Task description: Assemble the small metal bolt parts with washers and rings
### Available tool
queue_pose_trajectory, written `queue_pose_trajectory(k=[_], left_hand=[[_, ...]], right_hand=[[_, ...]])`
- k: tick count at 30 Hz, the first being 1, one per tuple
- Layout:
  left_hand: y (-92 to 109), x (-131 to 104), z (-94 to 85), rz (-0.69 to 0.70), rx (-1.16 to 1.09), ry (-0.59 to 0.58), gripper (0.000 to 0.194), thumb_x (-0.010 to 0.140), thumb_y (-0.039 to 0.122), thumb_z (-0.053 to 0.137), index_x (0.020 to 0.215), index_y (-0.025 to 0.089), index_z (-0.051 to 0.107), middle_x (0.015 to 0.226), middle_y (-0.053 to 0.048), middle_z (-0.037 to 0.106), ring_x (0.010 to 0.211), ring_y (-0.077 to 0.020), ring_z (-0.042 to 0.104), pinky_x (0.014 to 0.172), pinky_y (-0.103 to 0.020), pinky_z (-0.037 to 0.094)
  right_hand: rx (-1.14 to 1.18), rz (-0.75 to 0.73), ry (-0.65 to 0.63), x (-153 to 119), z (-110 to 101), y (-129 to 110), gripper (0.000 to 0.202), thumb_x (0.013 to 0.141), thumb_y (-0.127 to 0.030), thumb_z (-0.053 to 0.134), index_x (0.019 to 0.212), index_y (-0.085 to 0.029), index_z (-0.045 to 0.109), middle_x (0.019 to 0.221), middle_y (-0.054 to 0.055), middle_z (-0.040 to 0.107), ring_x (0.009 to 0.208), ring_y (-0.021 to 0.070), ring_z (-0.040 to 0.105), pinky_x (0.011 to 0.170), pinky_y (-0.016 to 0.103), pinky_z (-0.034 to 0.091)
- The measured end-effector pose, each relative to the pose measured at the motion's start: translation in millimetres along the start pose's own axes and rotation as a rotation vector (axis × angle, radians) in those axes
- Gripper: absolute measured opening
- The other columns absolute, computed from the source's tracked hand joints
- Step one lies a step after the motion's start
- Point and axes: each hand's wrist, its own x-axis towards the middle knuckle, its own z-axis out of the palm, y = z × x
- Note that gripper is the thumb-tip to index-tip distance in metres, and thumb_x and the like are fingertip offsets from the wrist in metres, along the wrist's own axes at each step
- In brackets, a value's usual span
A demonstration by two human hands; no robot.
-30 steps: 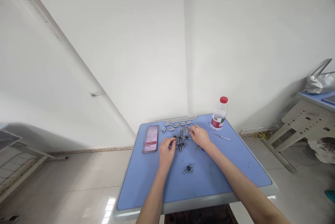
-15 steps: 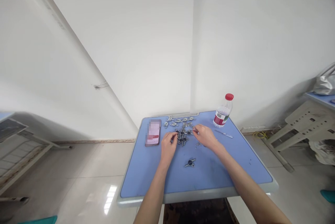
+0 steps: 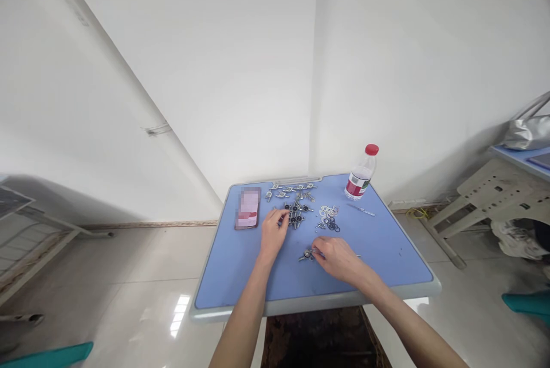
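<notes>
My left hand rests at the near left side of a cluster of metal fittings with round black centres. Its thumb and forefinger are pinched together; what is between them is too small to tell. My right hand is closed with its fingertips at a single fitting of the same kind, lying apart nearer the table's front. The fingers hide that fitting's right end and whatever they grip. A thin pale tip sticks out beyond the right hand's knuckles.
On the blue table are a phone, a row of silver brackets, pale flat rings, black rings, a pen-like item and a red-capped bottle. A white wall stands behind.
My right hand has moved from the loose metal parts at the back to the lone fitting nearer me, uncovering the rings. My left hand stays beside the cluster. The view has shifted slightly.
</notes>
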Motion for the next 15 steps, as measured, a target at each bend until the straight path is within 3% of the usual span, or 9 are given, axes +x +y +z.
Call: queue_pose_trajectory(k=[10,15], left_hand=[[0,-3,0.2,0.014,0.004,-0.008,0.017,0.090,0.017,0.051,0.092,0.021,0.068,0.084,-0.003,0.065,0.076,-0.0166,0.059,0.071,-0.030,0.049],[1,-3,-0.9,0.019,-0.001,-0.009,0.018,0.090,0.017,0.050,0.093,0.021,0.068,0.084,-0.003,0.065,0.077,-0.0167,0.059,0.072,-0.030,0.049]], right_hand=[[-0.044,0.081,0.002,-5,6,-9,0.012,0.091,-0.016,0.051,0.088,-0.019,0.062,0.086,0.005,0.070,0.071,0.0184,0.064,0.057,0.027,0.029],[0.139,0.113,0.053,-6,-4,7,0.008,0.090,-0.025,0.057,0.092,-0.021,0.063,0.085,0.003,0.072,0.075,0.0195,0.065,0.063,0.026,0.036]])
